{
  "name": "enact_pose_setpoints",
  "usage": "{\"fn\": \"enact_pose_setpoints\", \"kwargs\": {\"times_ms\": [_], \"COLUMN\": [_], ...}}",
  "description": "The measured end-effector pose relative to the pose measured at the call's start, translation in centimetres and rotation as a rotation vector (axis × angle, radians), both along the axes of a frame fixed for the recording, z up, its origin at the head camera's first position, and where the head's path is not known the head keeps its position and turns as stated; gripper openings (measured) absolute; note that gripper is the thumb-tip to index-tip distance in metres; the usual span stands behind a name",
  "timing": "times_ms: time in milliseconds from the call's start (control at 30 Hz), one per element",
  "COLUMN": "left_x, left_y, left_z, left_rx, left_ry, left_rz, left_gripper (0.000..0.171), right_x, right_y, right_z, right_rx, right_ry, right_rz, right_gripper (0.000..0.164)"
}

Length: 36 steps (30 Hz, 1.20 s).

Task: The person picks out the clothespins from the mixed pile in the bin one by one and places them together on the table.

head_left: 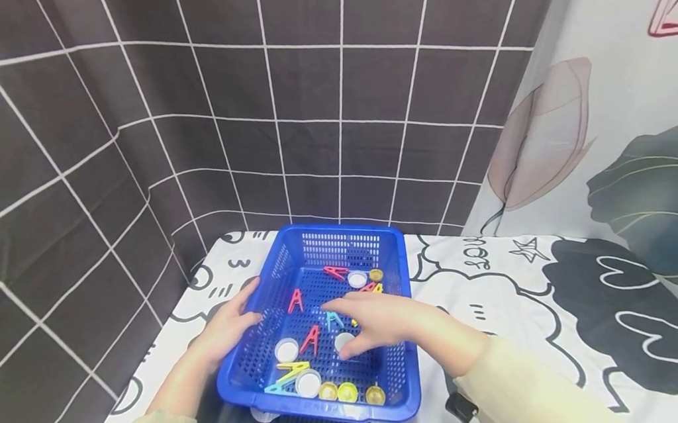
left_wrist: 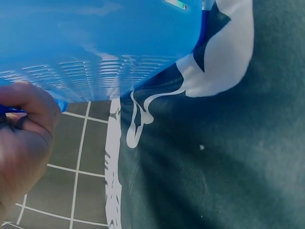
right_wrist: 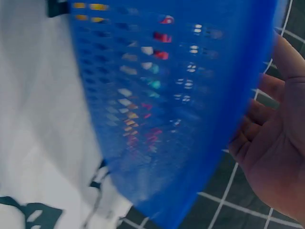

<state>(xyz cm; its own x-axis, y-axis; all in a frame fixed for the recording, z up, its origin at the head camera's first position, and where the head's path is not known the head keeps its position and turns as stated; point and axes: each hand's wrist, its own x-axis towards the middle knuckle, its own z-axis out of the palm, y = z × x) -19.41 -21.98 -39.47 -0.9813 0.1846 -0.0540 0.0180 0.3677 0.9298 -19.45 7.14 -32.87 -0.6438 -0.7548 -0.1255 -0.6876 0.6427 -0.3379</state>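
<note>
A blue plastic basket (head_left: 340,226) with slotted walls holds loose small things. My left hand (head_left: 223,330) grips its left rim, the thumb reaching over the inside edge; the left wrist view shows curled fingers at the rim. Above the basket's right half hovers my right hand (head_left: 380,318), fingers extended, holding nothing visible. Beneath it lie a teal clothespin (head_left: 334,319) and a white round cap (head_left: 343,341). Red clothespins (head_left: 311,340) are scattered about. Along the near side are a yellow clothespin (head_left: 293,367), a light blue clothespin (head_left: 279,385), a white cap (head_left: 308,383) and small yellow round pieces (head_left: 347,392).
The basket stands on a black-and-white patterned cloth (head_left: 502,311). Behind and to the left hangs a dark grid-lined cloth (head_left: 309,141). A white round object (head_left: 264,415) shows partly under the basket's near left corner. At the right is a leaf-print curtain (head_left: 660,193).
</note>
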Motion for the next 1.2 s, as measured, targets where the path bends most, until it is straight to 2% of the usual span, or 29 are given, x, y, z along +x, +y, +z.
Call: {"fn": "enact_pose_setpoints", "kwargs": {"times_ms": [300,633,900,1200], "left_x": [-0.1,0.1,0.2,-0.1], "left_y": [0.0,0.0,0.0,0.0], "left_z": [-0.5,-0.2,0.0,-0.3], "left_rx": [0.118,0.134,0.154,0.118], "left_ry": [-0.062,-0.035,-0.053,-0.038], "left_rz": [-0.012,-0.038,-0.023,-0.009], "left_gripper": [0.072,0.071,0.071,0.071], "right_x": [-0.2,-0.6,-1.6,-2.6], "right_y": [-3.1,-5.5,-7.3,-8.4], "right_z": [1.9,2.4,1.5,-0.9], "right_rx": [0.084,0.128,0.112,0.058], "right_ry": [0.014,-0.001,-0.003,-0.092], "right_rz": [0.092,0.128,0.166,0.169], "right_gripper": [0.072,0.072,0.072,0.070]}}
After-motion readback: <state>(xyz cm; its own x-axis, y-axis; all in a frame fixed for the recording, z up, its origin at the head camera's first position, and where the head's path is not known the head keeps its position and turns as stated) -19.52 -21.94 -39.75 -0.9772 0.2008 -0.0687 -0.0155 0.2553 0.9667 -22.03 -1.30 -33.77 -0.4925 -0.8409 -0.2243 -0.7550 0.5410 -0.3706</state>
